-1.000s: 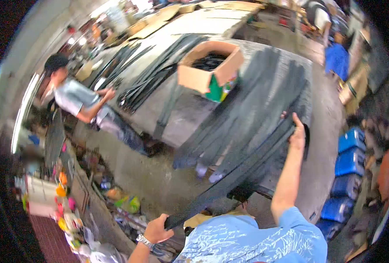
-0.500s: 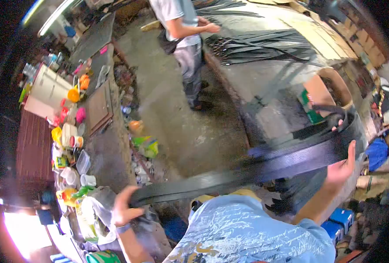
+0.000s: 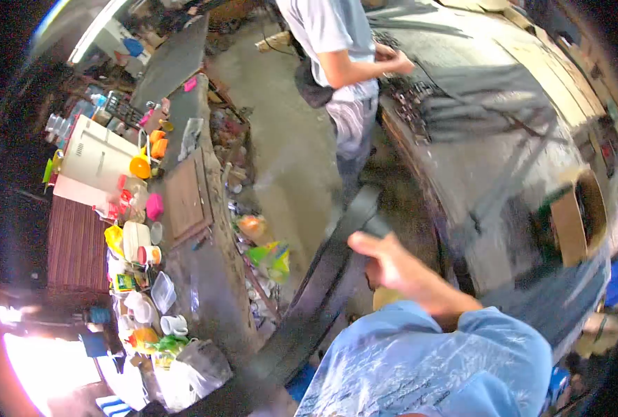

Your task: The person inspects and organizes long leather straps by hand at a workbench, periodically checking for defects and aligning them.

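A long bundle of black strips (image 3: 326,281) runs diagonally in front of my body, from the middle of the view down to the lower left. At its upper end my right hand (image 3: 396,267) is closed around it, with the thumb pointing left. The hand and strips are a little smeared by motion. My left hand is outside the picture, and the lower end of the strips runs toward the bottom left edge.
A co-worker (image 3: 343,62) stands beyond the strips at a long bench (image 3: 490,181) with more dark strips on it. An open cardboard box (image 3: 570,226) stands at the right. On the left, a cluttered table (image 3: 218,306) holds plastic containers (image 3: 163,292).
My right hand has moved left and inward with the strips, which now slope more steeply. My left hand has left the view. The surroundings have shifted right and down as my head turned.
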Motion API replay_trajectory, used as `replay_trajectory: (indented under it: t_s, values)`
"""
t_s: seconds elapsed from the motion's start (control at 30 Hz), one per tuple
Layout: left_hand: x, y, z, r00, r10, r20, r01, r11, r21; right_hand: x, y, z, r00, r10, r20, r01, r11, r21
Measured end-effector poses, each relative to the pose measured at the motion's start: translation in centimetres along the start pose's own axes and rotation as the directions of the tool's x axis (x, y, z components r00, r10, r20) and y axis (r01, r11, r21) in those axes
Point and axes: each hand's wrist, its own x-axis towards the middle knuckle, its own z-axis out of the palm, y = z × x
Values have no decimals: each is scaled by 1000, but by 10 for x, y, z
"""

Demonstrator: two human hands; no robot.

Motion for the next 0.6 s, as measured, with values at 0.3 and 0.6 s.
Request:
replay_trajectory:
  t_s: [0.3,0.6]
  values:
    - [134,18,109,952,151,267,-139,988,-63,220,123,-129,910,412,54,-273,690,-670]
    - [284,-36,251,704,45,709,59,991,-121,274,-40,55,465,-366,806,884,138,-447]
